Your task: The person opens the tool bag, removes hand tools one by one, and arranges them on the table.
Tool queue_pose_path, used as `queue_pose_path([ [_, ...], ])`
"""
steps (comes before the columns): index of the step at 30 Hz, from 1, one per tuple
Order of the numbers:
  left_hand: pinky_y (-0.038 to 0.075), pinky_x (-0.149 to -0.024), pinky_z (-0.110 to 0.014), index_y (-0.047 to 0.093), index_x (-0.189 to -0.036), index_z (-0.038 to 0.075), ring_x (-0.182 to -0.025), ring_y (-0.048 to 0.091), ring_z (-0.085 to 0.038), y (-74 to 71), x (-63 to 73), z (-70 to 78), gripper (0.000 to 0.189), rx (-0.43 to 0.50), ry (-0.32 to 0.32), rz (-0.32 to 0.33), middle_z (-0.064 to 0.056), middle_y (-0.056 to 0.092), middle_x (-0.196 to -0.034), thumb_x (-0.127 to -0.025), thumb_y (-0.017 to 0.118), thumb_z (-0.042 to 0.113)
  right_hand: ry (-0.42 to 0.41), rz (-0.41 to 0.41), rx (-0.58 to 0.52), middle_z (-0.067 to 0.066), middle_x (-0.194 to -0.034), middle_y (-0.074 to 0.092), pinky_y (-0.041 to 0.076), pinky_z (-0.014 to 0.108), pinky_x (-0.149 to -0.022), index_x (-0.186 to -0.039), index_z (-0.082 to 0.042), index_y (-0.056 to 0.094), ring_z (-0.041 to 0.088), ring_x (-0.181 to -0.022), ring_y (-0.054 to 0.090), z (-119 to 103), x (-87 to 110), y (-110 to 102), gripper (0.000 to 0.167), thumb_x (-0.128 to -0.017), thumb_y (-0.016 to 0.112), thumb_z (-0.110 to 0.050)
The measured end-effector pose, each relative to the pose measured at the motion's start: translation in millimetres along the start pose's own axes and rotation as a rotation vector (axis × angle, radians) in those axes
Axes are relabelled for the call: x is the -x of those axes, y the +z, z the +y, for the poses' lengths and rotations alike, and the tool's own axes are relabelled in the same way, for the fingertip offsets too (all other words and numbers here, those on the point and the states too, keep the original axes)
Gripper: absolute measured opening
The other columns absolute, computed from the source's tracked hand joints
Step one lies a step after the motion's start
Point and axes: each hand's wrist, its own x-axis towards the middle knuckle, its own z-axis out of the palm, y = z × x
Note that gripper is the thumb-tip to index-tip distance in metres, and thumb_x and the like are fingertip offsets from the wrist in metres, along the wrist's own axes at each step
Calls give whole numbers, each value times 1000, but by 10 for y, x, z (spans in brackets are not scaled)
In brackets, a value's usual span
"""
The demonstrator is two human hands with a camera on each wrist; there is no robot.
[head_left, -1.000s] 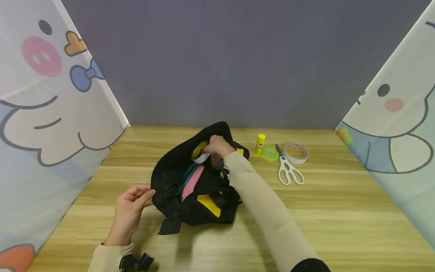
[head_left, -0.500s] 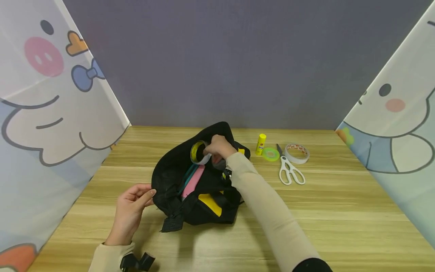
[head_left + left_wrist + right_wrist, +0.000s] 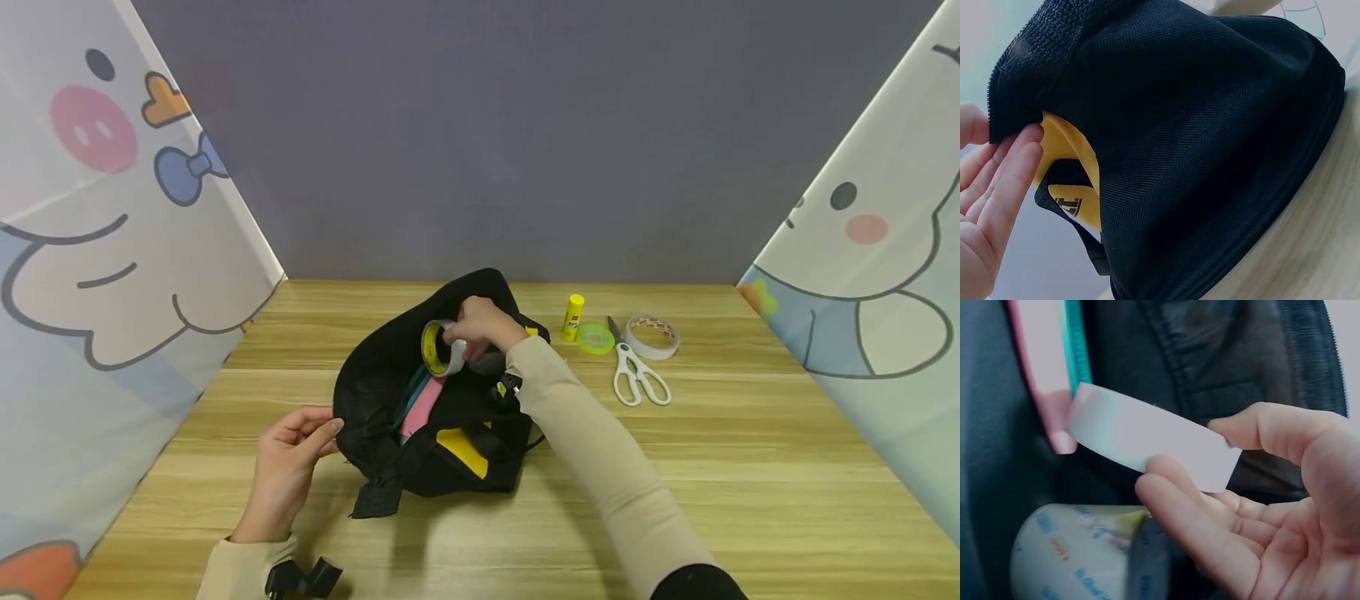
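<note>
A black tool bag [image 3: 375, 350] with yellow patches lies gaping on the table. My right hand [image 3: 486, 325] is inside its opening and pinches a white roll of tape [image 3: 455, 360] with a yellow inner core. In the right wrist view thumb and fingers grip the roll's edges. Below it there sits a wider roll of tape [image 3: 1072, 562] with blue print. A pink item [image 3: 422, 410] and a teal item [image 3: 1075, 344] lie in the bag; their kinds are unclear. My left hand [image 3: 283, 471] pinches the zippered edge of the bag, thumb against fingers.
To the right of the bag stands a yellow glue stick [image 3: 573, 318]. Beside it lie a green tape roll [image 3: 587, 343], white-handled scissors [image 3: 624, 352] and another white tape roll [image 3: 654, 353]. A grey wall [image 3: 510, 167] borders the table [image 3: 750, 467] at the back.
The tape roll in my right hand has turned, so its yellow core faces the head camera more, and it sits slightly lower. My left hand keeps its place on the bag's edge.
</note>
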Motion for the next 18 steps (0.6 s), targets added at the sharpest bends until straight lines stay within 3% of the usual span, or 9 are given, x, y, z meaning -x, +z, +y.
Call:
queue_pose_path([
  [10, 58, -58, -23, 73, -90, 4, -70, 67, -10, 17, 9, 6, 33, -27, -1, 2, -2, 72, -80, -88, 55, -23, -70, -90, -48, 16, -70, 69, 60, 51, -75, -90, 2, 57, 22, -57, 68, -69, 150, -125, 20, -93, 68, -15],
  [18, 58, -57, -23, 73, -90, 3, -70, 67, -10, 8, 12, -11, 32, -38, 0, 11, -2, 72, -81, -88, 55, -23, -146, -88, -66, 16, -69, 70, 61, 47, -68, -91, 1, 59, 24, -58, 70, -92, 260, -257, 18, -92, 68, -14],
])
